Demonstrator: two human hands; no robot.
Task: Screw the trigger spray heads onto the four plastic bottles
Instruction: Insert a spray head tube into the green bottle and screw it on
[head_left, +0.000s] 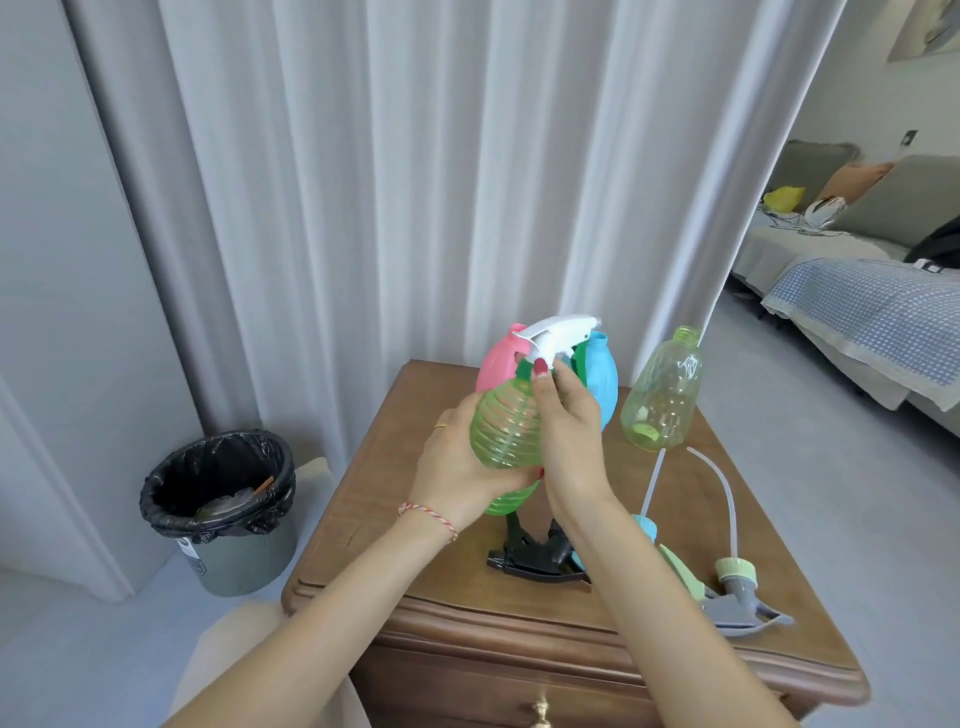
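A: Where's the round, ribbed, translucent green plastic bottle (506, 431)?

B: Lifted off the wooden cabinet top (395, 499), held in front of the pink plastic bottle (501, 358) and the blue plastic bottle (602, 379), which stand behind it. A white trigger spray head (558, 332) with a dark green collar sits on its neck.

A: How will it handle?

B: It looks empty, so I'd judge it light. The thin wall should give a little if squeezed, though the ribs stiffen it and offer purchase. Best held around the belly, with the turning done at the collar.

A: And the grip?

B: That's just how it's taken. The left hand (457, 467) wraps the lower belly from the side, fingers curled shut around it. The right hand (566, 431) reaches up, its fingertips (540, 371) pinched on the collar below the white head. Whether the thread is fully home, I can't tell.

A: What's left?

B: A clear yellowish-green plastic bottle (665, 395) stands open-necked to the right, well apart from the hands. Near the front edge lie a black trigger head (535, 558) and a grey trigger head with a pale green cap (737, 597), their dip tubes trailing toward the bottles.
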